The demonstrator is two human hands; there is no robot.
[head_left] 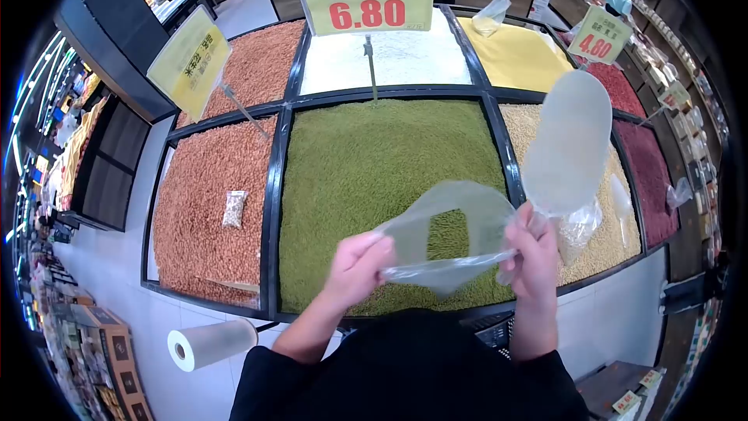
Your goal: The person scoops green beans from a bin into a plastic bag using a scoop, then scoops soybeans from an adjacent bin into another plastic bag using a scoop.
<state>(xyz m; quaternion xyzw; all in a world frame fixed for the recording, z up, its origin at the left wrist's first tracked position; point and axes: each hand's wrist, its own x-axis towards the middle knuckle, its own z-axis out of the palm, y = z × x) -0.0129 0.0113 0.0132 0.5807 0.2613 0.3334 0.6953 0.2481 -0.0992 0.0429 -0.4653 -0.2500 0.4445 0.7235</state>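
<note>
A clear plastic bag [448, 222] is stretched between my two hands above the bin of green mung beans [374, 156], its mouth spread wide. My left hand [360, 269] is closed on the bag's left edge. With its fingers pinched, my right hand [532, 245] grips the right edge. A translucent white scoop [569, 144] rises from my right hand, tilted up over the neighbouring bin; its handle end is hidden by the fingers. Beans show through the bag, and nothing can be seen inside it.
Black dividers [274, 210] separate the bins. Reddish peanuts [206, 179] lie left, with a small packet [234, 208] on them. Pale grains [615, 222] fill the right bin. A price sign [366, 0] stands behind the mung beans. A bag roll [210, 344] sticks out at front left.
</note>
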